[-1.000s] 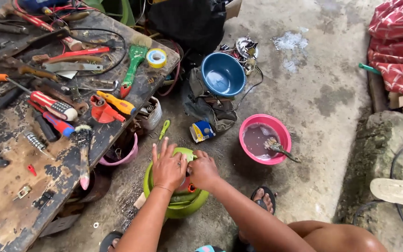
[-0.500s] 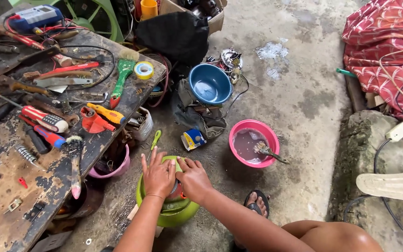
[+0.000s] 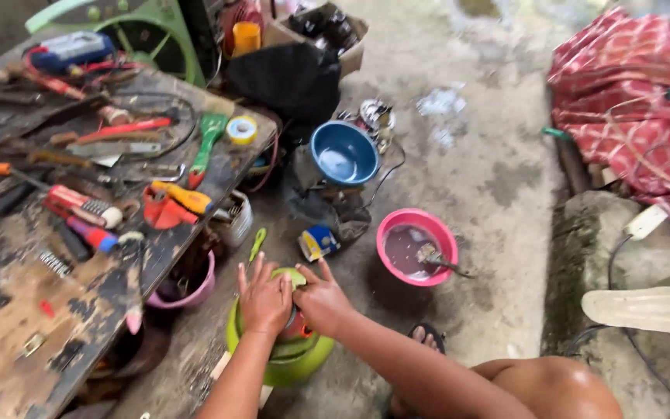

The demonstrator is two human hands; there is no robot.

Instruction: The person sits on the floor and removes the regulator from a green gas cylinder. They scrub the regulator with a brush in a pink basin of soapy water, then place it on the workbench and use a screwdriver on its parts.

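1. Hands met on top of a green gas cylinder that stood on the concrete floor, just beside a cluttered workbench. The left hand lay flat over the top with fingers spread; the right hand pressed in beside it, fingers curled over a red fitting. Whether either hand truly gripped the fitting could not be told, as both covered it.

2. Fitting risk: with palms hiding the part, it looked possible to seat or turn it crooked, which might let gas leak.

3. Cylinder risk: nothing braced it but the hands, so a hard sideways push seemed likely to tip it toward the pink bucket under the bench edge.

4. Spill risk: a pink bowl of murky liquid with a brush in it sat near the right forearm, and an elbow swing could have knocked it over. A blue bowl stood farther off.

5. Foot risk: a sandalled foot rested near the cylinder's base, where a toppling cylinder might land.

6. Bench risk: tools lay close to the bench edge above the work, and a bump could have sent one down.
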